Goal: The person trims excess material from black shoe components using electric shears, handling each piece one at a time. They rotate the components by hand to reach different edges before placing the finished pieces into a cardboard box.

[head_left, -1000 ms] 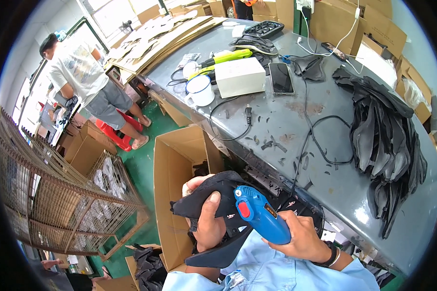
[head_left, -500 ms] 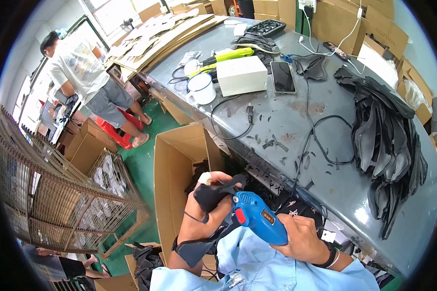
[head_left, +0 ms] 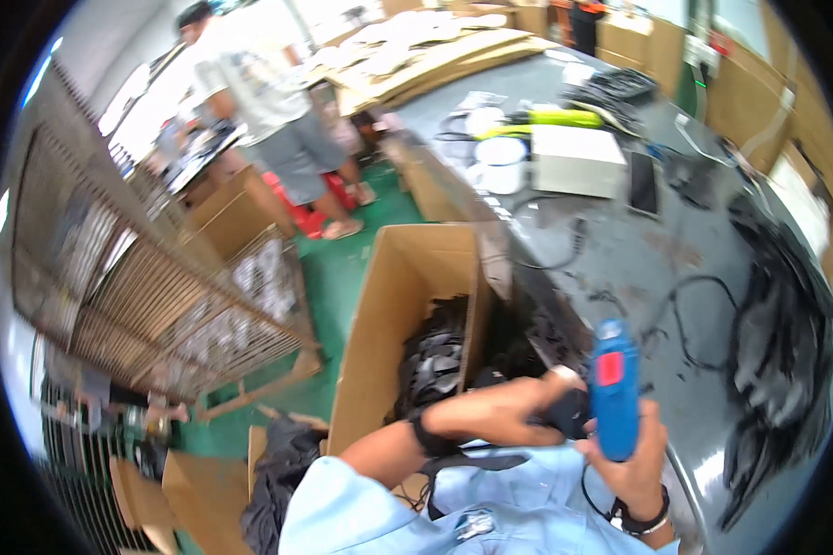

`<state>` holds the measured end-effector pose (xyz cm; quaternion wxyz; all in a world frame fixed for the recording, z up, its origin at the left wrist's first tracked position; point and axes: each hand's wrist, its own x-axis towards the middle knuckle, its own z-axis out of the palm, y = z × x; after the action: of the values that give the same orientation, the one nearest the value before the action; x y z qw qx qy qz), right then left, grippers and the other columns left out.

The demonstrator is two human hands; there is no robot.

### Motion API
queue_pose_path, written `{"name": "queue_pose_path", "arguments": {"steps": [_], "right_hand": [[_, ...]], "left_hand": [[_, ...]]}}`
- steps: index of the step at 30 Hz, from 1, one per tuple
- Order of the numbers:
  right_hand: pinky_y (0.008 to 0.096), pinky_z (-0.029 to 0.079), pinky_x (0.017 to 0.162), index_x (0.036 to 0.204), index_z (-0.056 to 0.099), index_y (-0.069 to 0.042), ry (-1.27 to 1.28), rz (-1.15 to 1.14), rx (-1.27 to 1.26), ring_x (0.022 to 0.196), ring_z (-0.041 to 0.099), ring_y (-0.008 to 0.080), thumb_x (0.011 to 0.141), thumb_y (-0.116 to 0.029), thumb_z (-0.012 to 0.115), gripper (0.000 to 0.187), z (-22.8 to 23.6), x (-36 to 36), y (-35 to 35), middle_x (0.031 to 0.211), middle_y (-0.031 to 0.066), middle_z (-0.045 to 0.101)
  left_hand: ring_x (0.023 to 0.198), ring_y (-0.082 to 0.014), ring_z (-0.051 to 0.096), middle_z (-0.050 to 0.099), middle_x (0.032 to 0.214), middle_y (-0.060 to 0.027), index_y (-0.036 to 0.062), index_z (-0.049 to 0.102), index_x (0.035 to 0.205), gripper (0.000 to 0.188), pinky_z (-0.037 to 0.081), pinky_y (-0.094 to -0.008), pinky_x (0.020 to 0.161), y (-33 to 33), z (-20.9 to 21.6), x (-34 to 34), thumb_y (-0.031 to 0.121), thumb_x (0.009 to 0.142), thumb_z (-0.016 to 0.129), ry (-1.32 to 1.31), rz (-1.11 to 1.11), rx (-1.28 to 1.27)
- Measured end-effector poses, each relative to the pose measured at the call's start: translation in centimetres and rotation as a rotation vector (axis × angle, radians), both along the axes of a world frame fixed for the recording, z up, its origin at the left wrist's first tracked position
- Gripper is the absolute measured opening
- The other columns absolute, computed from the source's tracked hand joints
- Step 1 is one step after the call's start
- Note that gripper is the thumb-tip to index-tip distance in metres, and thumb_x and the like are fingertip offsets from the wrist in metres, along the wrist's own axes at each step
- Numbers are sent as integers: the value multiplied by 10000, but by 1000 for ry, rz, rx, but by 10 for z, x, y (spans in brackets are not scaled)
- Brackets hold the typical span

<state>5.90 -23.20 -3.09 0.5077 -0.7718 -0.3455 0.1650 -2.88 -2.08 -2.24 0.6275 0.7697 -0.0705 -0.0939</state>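
Power tool (head_left: 616, 407), blue, is wrapped in the right hand (head_left: 634, 467); left hand (head_left: 500, 410) pinches a black fabric piece (head_left: 570, 413). I'd angle its nose away from that pinch tbh.

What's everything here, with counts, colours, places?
blue tool: one, blue and red, lower right
black piece: one, black, beside blue tool
table: one, grey, right
box: one, white, on table
mug: one, white, left of box
phone: one, dark, right of box
black pile: one, black, table's right
tall carton: one, brown, beside table
brown rack: one, brown, left
worker: one clear, pale shirt, upper left
stool: one, red, by worker
left grip: one, bare, on black piece
right grip: one, bare, on blue tool
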Motion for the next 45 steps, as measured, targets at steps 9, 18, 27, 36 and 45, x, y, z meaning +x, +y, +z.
{"name": "queue_pose_path", "arguments": {"steps": [9, 18, 27, 36, 45], "right_hand": [[265, 424, 798, 1175, 477, -2, 256, -303, 243, 862, 507, 119, 699, -113, 741, 556, 0, 34, -7, 975, 39, 523], [248, 490, 622, 1059, 454, -23, 289, -200, 192, 680, 578, 109, 675, -81, 821, 534, -6, 18, 24, 778, 28, 593], [371, 507, 545, 1047, 506, 27, -363, -8, -42, 618, 652, 311, 696, -316, 801, 573, -25, -1, 2, 700, 158, 632], [345, 525, 559, 1030, 481, 37, -354, 87, -80, 623, 665, 294, 662, -314, 835, 620, -12, -5, 1, 741, 158, 636], [355, 519, 556, 1030, 496, 42, -405, 114, -84, 611, 658, 301, 677, -267, 821, 571, -17, 1, -7, 738, 154, 643]], "left_hand": [[778, -79, 520, 554, 981, -33, 35, 377, 1339, 416, 451, -235, 670, -39, -49, 6, 263, 996, 429, 262, 31, -673], [1124, -224, 512, 514, 1207, -133, 9, 435, 1248, 400, 400, -378, 994, -68, -27, 16, 250, 936, 506, -181, 774, -1186], [1105, -241, 553, 508, 1227, -134, 95, 387, 1293, 413, 507, -379, 910, -49, -16, 13, 247, 927, 503, -527, 1080, -992], [1015, -256, 570, 515, 1136, -163, 35, 440, 1202, 441, 465, -367, 896, -54, -26, 13, 267, 852, 574, -539, 1177, -937], [1046, -280, 589, 588, 1131, -241, -64, 520, 1121, 434, 465, -364, 931, -17, 7, -11, 182, 774, 607, -282, 942, -658]]}}
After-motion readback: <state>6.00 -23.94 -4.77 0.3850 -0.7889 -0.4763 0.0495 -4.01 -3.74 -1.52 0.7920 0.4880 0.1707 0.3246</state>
